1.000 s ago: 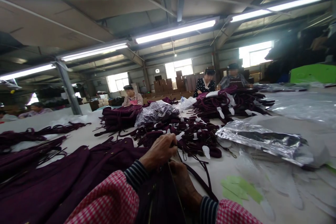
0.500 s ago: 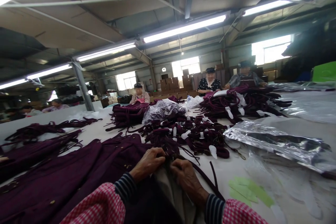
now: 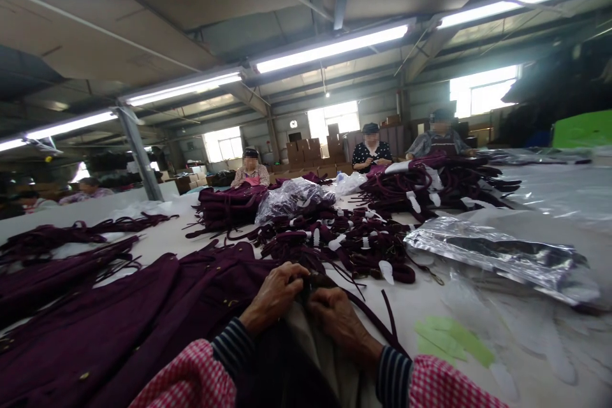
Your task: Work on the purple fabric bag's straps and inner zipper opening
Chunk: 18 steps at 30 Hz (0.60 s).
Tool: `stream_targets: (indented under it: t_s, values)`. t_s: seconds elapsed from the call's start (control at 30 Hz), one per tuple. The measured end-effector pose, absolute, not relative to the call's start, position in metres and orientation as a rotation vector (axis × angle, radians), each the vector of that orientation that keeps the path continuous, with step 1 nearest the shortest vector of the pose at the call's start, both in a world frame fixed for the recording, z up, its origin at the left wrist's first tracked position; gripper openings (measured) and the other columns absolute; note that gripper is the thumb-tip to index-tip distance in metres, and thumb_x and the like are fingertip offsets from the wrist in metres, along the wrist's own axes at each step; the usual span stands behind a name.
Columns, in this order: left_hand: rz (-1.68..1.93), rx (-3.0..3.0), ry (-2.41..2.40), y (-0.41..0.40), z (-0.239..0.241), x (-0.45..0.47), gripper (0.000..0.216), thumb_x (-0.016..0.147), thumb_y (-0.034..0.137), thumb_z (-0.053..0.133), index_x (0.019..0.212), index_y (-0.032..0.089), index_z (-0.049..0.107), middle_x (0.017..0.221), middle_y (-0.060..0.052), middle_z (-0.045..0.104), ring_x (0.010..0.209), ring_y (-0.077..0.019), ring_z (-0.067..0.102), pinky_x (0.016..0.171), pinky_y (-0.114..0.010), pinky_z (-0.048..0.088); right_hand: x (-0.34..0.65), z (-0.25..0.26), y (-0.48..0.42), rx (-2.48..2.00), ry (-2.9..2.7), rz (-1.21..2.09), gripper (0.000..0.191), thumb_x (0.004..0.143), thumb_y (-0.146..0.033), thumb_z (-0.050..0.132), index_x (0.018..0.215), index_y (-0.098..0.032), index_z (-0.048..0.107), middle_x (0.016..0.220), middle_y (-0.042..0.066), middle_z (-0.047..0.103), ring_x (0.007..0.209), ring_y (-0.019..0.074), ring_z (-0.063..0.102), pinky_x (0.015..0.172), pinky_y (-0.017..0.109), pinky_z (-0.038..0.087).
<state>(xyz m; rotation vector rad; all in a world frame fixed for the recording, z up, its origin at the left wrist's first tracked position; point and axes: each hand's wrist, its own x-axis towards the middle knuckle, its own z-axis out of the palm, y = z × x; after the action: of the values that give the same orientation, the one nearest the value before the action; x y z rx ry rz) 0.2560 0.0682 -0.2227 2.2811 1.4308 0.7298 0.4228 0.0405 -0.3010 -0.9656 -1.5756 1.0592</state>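
Observation:
My left hand (image 3: 275, 293) and my right hand (image 3: 335, 312) are side by side at the bottom centre, both with fingers curled and pinching the top edge of a dark purple bag (image 3: 296, 357) that shows a pale lining. A thin purple strap (image 3: 377, 319) trails from the bag to the right of my right hand. Both arms wear striped cuffs under red checked sleeves. A heap of rolled purple straps with white tags (image 3: 344, 242) lies just beyond my hands.
Flat purple bags (image 3: 119, 312) cover the white table (image 3: 430, 306) at left. A silvery plastic bag (image 3: 497, 255) and green paper slips (image 3: 449, 338) lie at right. Further strap piles (image 3: 440, 182) and three seated people work at the far end.
My left hand came down from a raised grip to sit level beside my right hand on the bag's edge. The view shifted slightly.

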Motion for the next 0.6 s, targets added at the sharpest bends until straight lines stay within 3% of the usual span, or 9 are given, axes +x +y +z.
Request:
stream_targets:
  t_s: [0.27, 0.6]
  values:
    - [0.759, 2.342, 1.438, 0.053, -0.221, 0.255, 0.036, 0.083, 0.022, 0.049, 0.11, 0.025, 0.072, 0.094, -0.002, 0.058, 0.087, -0.018, 0.058, 0.081, -0.029, 0.042, 0.427, -0.283, 0.042, -1.092, -1.48, 1.393, 0.01, 0.069, -0.019, 0.057, 0.06, -0.016, 0.057, 0.052, -0.002, 0.052, 0.043, 0.0078, 0.039, 0.044, 0.023, 0.026]
    - [0.565, 2.517, 1.486, 0.035, -0.218, 0.263, 0.041, 0.086, 0.019, 0.049, 0.121, 0.029, 0.068, 0.105, -0.003, 0.062, 0.097, -0.0193, 0.063, 0.084, -0.029, 0.042, 0.427, -0.277, 0.039, -1.079, -1.447, 1.419, 0.01, 0.067, -0.016, 0.056, 0.057, -0.016, 0.055, 0.051, -0.002, 0.052, 0.042, 0.0073, 0.04, 0.043, 0.021, 0.028]
